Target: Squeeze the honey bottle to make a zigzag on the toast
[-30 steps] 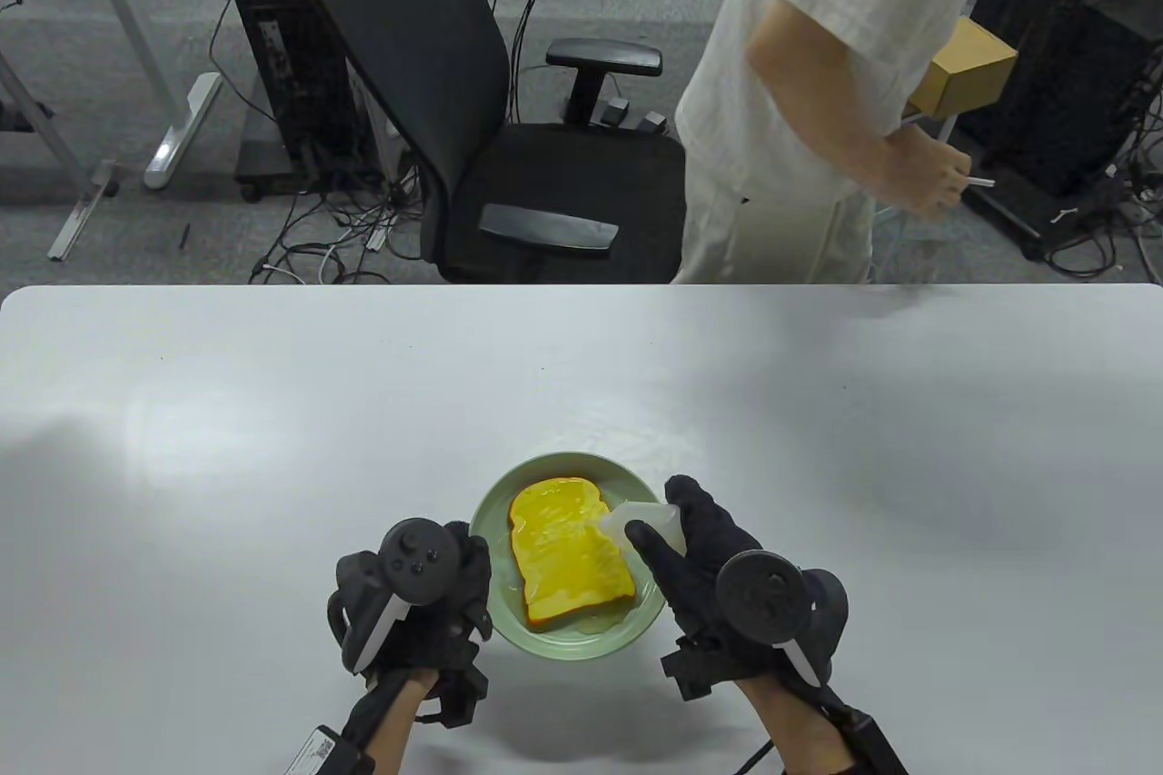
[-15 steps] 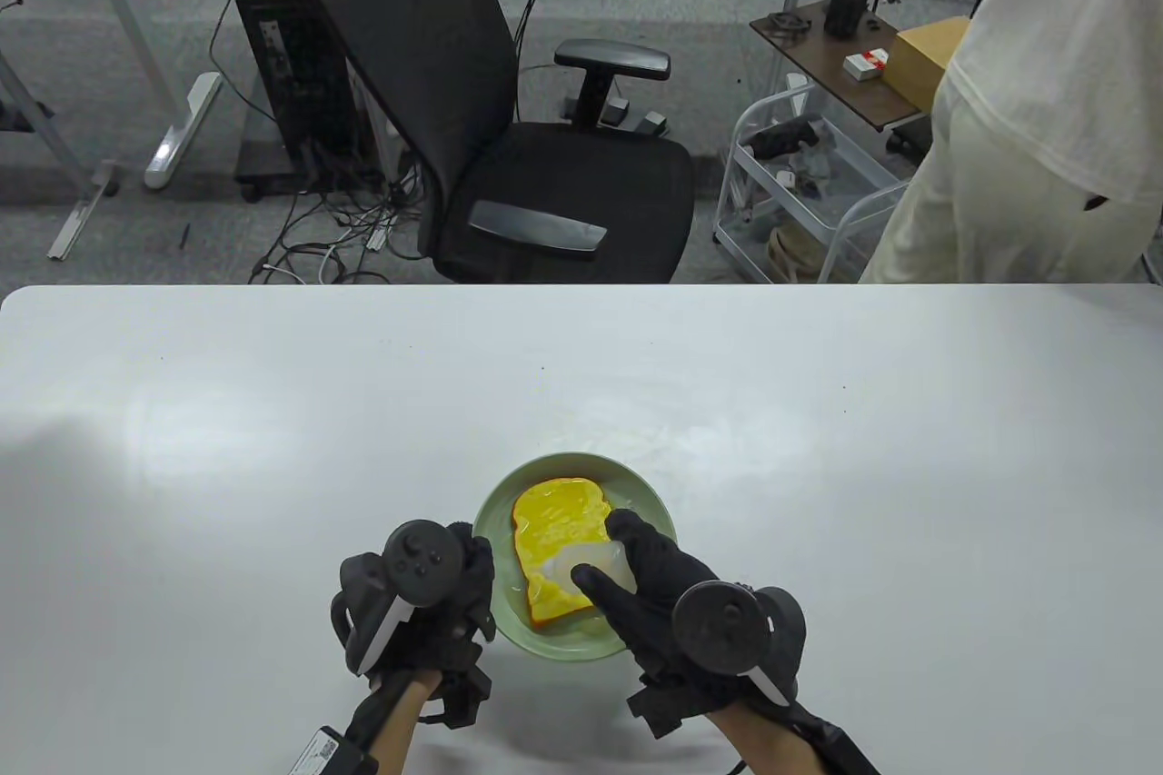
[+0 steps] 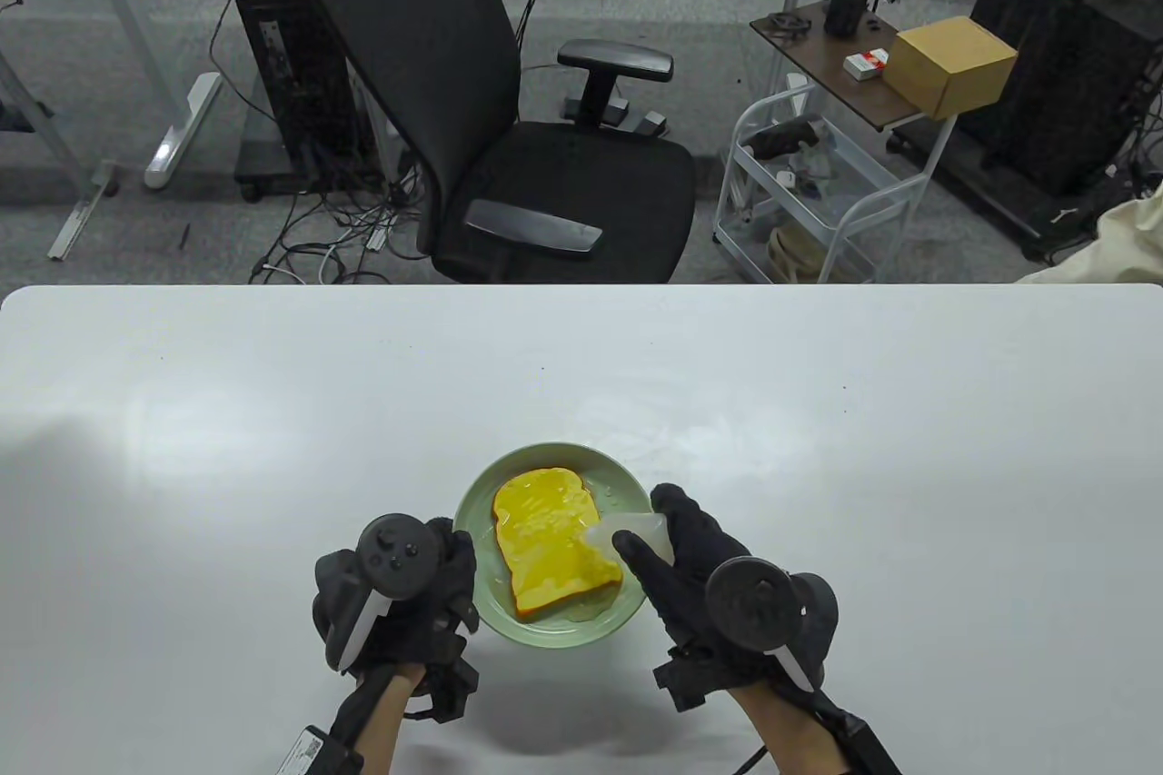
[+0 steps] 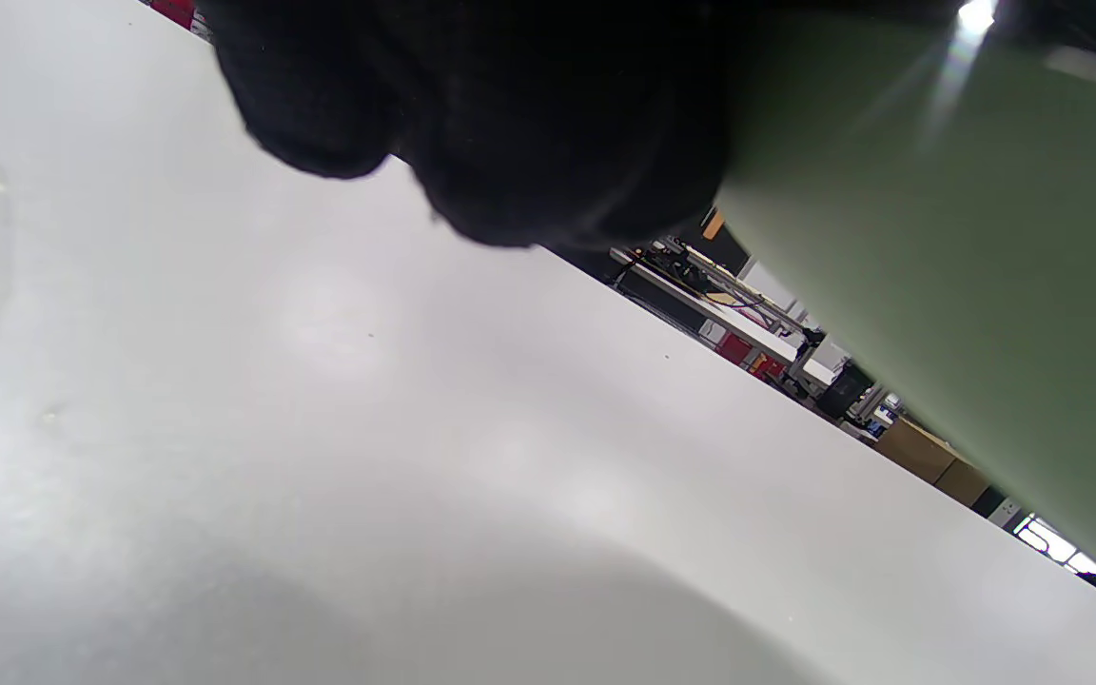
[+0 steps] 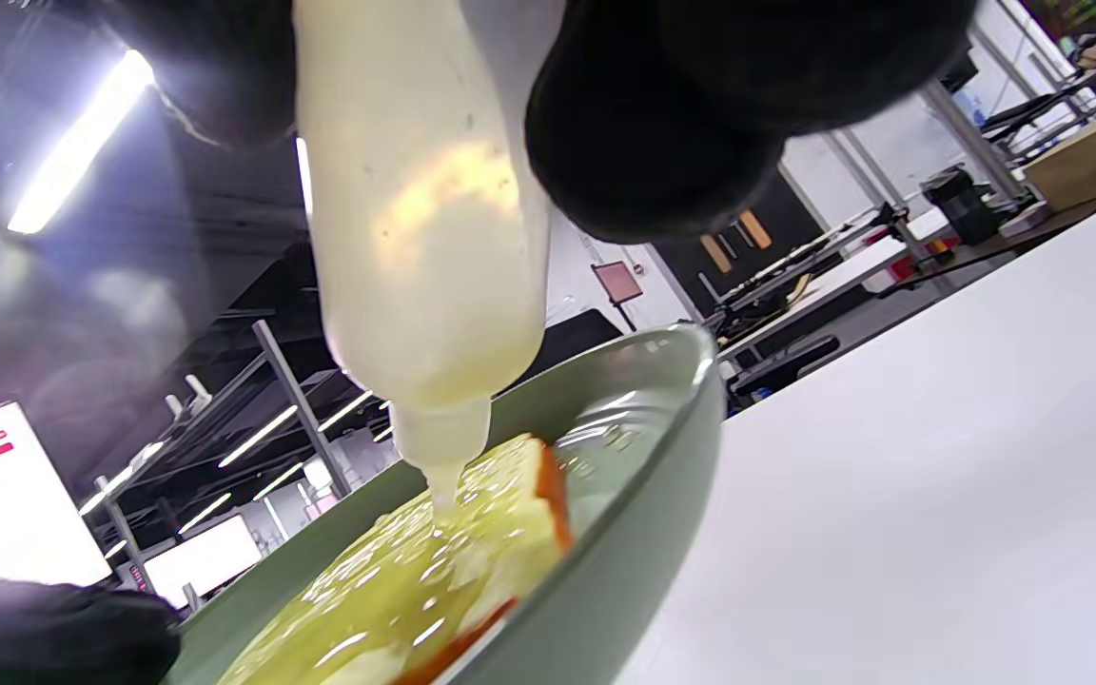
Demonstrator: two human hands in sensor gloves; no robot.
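A slice of toast (image 3: 552, 543) glossy with yellow honey lies on a pale green plate (image 3: 545, 630) near the table's front edge. My right hand (image 3: 677, 552) grips a translucent squeeze bottle (image 3: 636, 532) tipped nozzle-down over the toast's right edge. In the right wrist view the bottle (image 5: 415, 228) hangs between my gloved fingers (image 5: 662, 124) and its nozzle touches the honey on the toast (image 5: 453, 571). My left hand (image 3: 427, 580) holds the plate's left rim; the left wrist view shows its fingers (image 4: 472, 114) against the plate's green wall (image 4: 967, 285).
The white table (image 3: 818, 412) stretches wide around the plate. Beyond its far edge stand a black office chair (image 3: 509, 112), a white wire cart (image 3: 809, 193) and a side table with a cardboard box (image 3: 949, 62).
The plate and my left hand have shifted slightly left. My right hand moved the bottle from the toast's lower middle back to its right edge. The bystander has walked out to the right.
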